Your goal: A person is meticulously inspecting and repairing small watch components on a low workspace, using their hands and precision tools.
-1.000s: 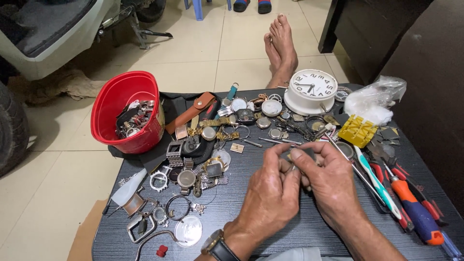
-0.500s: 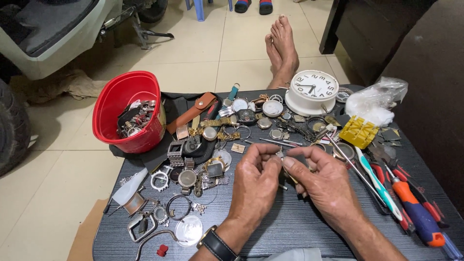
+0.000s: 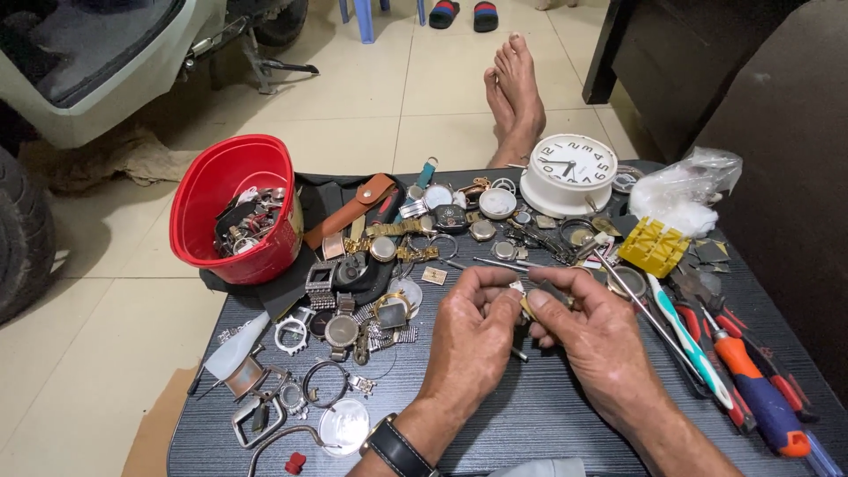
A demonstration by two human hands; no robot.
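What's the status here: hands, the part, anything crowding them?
Left hand and right hand pinch one small watch part between fingertips, above the dark table. Loose watches left, screwdrivers right; nothing touching the hands.

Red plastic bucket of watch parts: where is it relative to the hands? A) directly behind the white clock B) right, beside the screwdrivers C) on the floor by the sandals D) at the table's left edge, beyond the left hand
D: the red plastic bucket stands at the left edge of the dark slatted table, up and left of the left hand.
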